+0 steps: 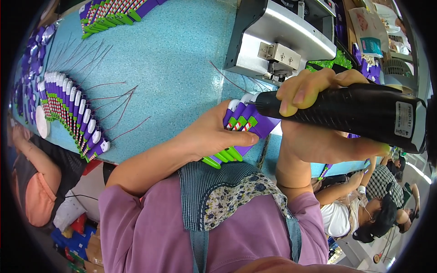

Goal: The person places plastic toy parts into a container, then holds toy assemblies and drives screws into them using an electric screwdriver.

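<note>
My left hand (pixel 218 132) is closed round a small stack of purple plastic pieces (pixel 258 126) with green tails, white tips and red-and-white striped bands. Its thumb presses across their faces. My right hand (pixel 305 123) grips a black electric screwdriver (pixel 350 109) from the side, fingers over the top and thumb below. The screwdriver's nose points left at the white tips of the held pieces. Whether its bit touches them, I cannot tell. A few thin dark red wires (pixel 227 78) run out beyond the white tips.
A fan-shaped row of similar pieces (pixel 75 107) lies at left with loose wires, and another bunch (pixel 114 16) at the far edge. A metal machine (pixel 284 45) stands ahead on the blue table (pixel 182 50). Green parts (pixel 339 61) lie beside it. Co-workers sit left and right.
</note>
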Action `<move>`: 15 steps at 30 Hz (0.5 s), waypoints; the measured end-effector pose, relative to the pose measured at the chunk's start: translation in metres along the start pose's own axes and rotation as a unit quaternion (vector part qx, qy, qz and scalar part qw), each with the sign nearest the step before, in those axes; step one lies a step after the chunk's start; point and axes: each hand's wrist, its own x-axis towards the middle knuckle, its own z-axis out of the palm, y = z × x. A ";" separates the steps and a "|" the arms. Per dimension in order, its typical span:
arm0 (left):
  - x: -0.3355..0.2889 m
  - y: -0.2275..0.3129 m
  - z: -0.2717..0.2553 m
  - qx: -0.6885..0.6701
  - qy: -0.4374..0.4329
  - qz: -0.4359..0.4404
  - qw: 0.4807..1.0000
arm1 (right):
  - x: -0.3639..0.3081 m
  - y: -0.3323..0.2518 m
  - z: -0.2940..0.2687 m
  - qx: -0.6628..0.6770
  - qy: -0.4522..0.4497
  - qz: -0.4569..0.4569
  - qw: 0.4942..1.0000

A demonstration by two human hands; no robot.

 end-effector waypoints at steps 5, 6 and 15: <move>0.001 0.004 0.000 -0.001 -0.008 -0.007 1.000 | -0.003 0.008 -0.001 0.018 0.027 0.008 0.999; 0.001 0.005 -0.001 -0.002 -0.006 -0.006 1.000 | -0.003 0.008 -0.002 0.018 0.027 0.009 0.999; 0.003 -0.003 -0.002 0.024 0.005 0.017 1.000 | 0.030 -0.015 -0.012 0.026 -0.030 -0.062 0.997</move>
